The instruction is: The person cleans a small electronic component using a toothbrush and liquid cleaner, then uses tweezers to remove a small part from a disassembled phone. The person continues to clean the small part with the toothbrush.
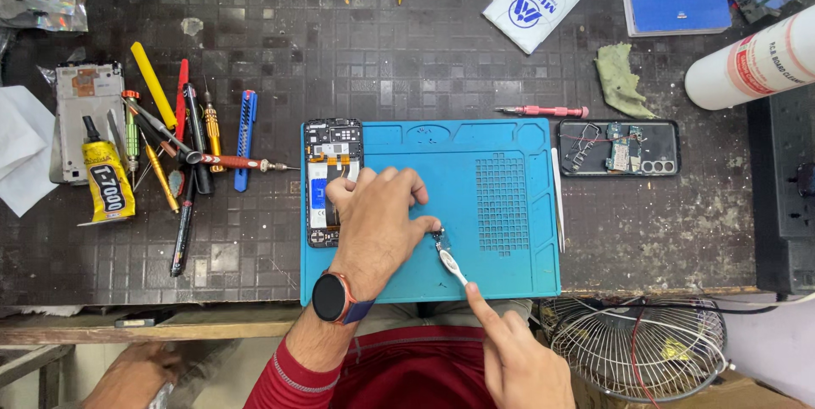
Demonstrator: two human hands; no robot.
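My left hand (378, 222), with a dark watch on the wrist, rests on the blue work mat (509, 146). Its fingertips touch an opened phone (333, 146) that lies with its inner parts showing at the mat's left edge. Its thumb presses on the dark end of a small white strip (452, 266) on the mat. My right hand (514, 358) comes up from below the table edge. The index finger is stretched out, its tip on the strip's near end, and the other fingers are curled with nothing in them.
Screwdrivers, pens and a yellow glue tube (106, 184) lie to the left beside a phone frame (85, 112). Right of the mat are white tweezers (558, 201), a pink screwdriver (543, 111), a second opened phone (618, 148), a green cloth and a white spray can (751, 61). A wire fan guard (637, 341) sits below the table's edge.
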